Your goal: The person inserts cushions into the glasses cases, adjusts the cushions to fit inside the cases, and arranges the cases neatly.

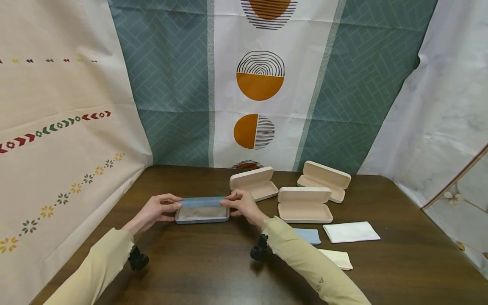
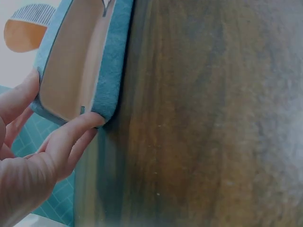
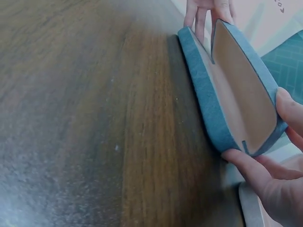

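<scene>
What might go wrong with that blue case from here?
The left hand and right hand have fingers at both ends of the open blue case, so a quick close might pinch one. The right hand is also near a pale case and might bump it. The right sleeve partly covers the blue cloth in the head view, and could drag it.

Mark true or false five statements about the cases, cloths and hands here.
1. The left hand and right hand hold the blue case. True.
2. The blue case is shut. False: it is open.
3. Three pale cases are open. True.
4. The blue cloth lies inside the blue case. False: it lies on the table.
5. The white cloth lies right of the blue cloth in the head view. True.
</scene>
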The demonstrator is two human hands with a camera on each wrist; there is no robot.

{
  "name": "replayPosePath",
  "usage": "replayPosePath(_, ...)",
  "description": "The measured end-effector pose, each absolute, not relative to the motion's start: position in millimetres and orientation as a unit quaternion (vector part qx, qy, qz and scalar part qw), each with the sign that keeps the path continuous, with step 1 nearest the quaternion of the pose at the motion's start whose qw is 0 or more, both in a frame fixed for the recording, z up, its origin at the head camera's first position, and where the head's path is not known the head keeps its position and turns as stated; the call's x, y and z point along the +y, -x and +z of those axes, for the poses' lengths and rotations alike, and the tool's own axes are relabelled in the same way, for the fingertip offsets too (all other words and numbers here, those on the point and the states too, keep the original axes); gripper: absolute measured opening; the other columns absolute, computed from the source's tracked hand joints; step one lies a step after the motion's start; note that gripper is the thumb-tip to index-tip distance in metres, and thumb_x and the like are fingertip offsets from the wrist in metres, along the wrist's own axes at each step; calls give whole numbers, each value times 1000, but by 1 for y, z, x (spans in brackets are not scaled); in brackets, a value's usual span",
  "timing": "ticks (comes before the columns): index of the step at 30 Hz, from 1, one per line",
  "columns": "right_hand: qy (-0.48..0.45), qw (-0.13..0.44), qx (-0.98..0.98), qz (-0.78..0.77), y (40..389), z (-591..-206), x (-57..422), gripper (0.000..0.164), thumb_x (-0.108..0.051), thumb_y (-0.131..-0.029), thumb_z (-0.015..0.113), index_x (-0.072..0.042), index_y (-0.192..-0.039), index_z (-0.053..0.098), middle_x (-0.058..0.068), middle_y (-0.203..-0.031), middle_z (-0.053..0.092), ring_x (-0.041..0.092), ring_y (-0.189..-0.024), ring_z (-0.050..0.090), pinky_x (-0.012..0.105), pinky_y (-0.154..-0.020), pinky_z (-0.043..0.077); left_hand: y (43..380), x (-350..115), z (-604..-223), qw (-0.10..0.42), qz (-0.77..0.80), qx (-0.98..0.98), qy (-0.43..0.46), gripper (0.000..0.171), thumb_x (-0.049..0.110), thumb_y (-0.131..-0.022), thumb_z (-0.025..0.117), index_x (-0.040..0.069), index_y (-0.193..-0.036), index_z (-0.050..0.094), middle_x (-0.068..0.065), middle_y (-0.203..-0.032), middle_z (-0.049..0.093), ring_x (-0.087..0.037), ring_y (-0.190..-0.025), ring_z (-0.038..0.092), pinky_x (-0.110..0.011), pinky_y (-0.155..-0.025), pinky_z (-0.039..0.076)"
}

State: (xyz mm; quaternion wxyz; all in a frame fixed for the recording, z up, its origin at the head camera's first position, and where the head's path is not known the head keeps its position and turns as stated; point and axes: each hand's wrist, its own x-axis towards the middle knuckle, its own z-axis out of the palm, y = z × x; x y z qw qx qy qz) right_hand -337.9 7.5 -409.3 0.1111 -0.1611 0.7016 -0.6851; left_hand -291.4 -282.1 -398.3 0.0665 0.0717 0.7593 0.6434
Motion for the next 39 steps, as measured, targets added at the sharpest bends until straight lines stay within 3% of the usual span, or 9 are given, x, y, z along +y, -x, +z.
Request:
replayPosePath(5, 167, 98, 730, -655, 333, -418, 8, 14, -3, -76, 72, 8, -83, 65, 8, -89, 60, 20, -76, 62, 39, -64, 51, 289, -280, -403, 39, 606, 792, -64, 27, 7, -83, 65, -12, -102, 59, -19, -106, 55, -22, -86, 57, -41, -71, 49)
replayPosePath(17, 194, 93, 753, -622, 329, -420, 7, 18, -3, -75, 72, 7, -88, 65, 12, -86, 63, 22, -75, 62, 37, -64, 51, 292, -278, -400, 37, 573, 816, -63, 27, 4, -78, 70, -10, -99, 59, -22, -111, 50, -26, -80, 60, -39, -69, 50)
replayPosePath(26, 255, 44, 837, -482, 330, -413, 0, 37, -16, -72, 78, -6, -104, 65, 1, -103, 60, 20, -98, 54, 29, -81, 43, 296, -280, -397, 20, 482, 872, -89, 40, 14, -68, 80, -4, -96, 58, -13, -92, 57, -20, -72, 56, -34, -62, 48)
replayPosePath(39, 231, 22, 841, -489, 340, -411, -26, 38, -12, -74, 75, -3, -109, 63, 6, -109, 60, 23, -105, 51, 32, -82, 43, 317, -296, -399, -47, 431, 896, -92, 39, 15, -68, 80, -3, -96, 60, -20, -104, 56, -35, -97, 53, -34, -66, 46)
